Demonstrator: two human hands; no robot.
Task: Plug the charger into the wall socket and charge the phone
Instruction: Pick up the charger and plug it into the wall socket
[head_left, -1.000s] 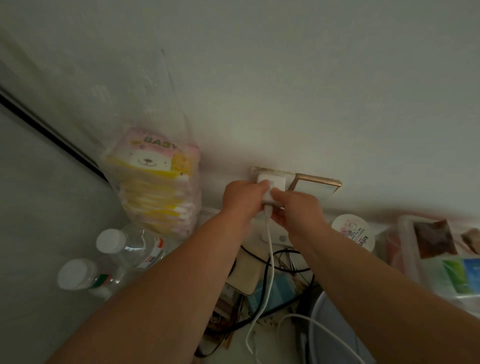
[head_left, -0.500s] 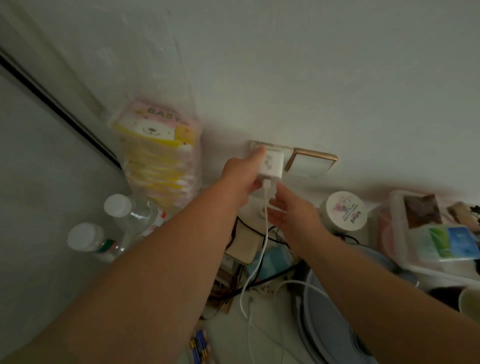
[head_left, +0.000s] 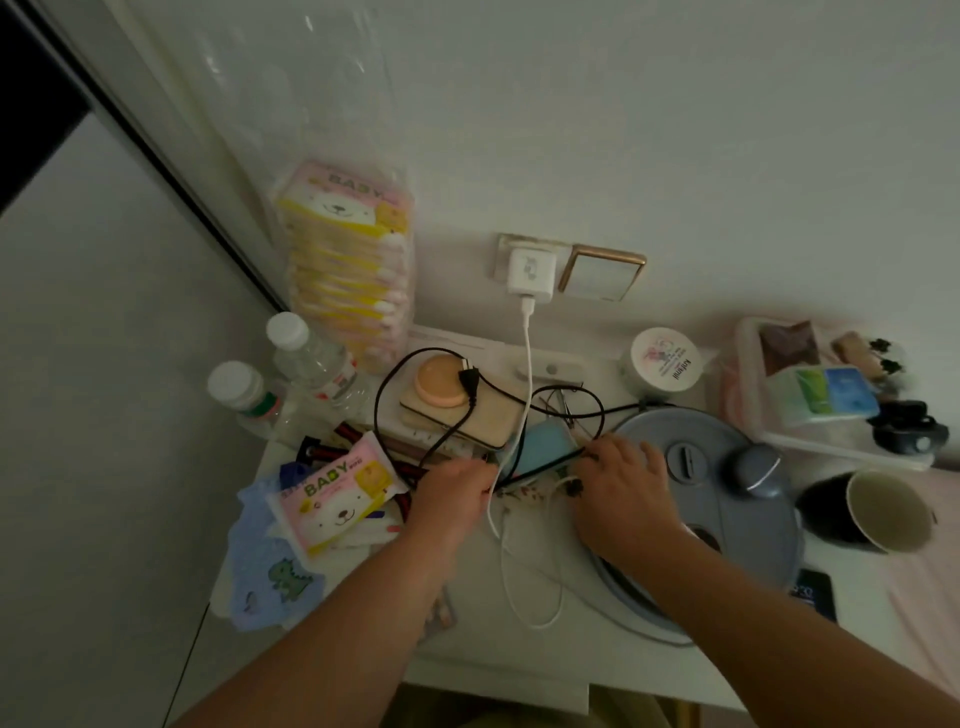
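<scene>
Upper centre of the frame: white charger (head_left: 531, 273) sits plugged into the wall socket (head_left: 503, 248), its body covering most of the plate. A gold-framed switch (head_left: 601, 273) is just right of it, touching or nearly so. White cable (head_left: 528, 364) leaves the charger's lower end, runs straight down over the cluttered white table (head_left: 519, 665), and loops near the frame's lower centre.

Left hand (head_left: 453, 493), centre of frame, palm down, fingers curled around the white cable where it reaches the table; the grasp looks closed on it. Right hand (head_left: 623, 486), just right of centre, fingers bent down onto the tangle of wires at the edge of a grey round appliance lid (head_left: 737, 467); whether it holds anything cannot be told, as the fingertips are hidden among the cords.

Phone: a dark screen (head_left: 813, 595) lies at lower right beside the lid, well apart from both hands; only part of it shows. Cable's free end not identifiable.

Other items: black cord with plug (head_left: 470, 382) lying across a beige case (head_left: 467, 415) at centre; blue pouch (head_left: 545, 447) between the hands. Stack of "BABY" tissue packs (head_left: 348, 260) against the wall at upper left, one loose tissue pack (head_left: 337, 493) at left centre. Two clear bottles (head_left: 311, 358) left of the case. White jar (head_left: 665, 358) and a plastic tray (head_left: 753, 415) at right; dark mug (head_left: 878, 509) at far right.
</scene>
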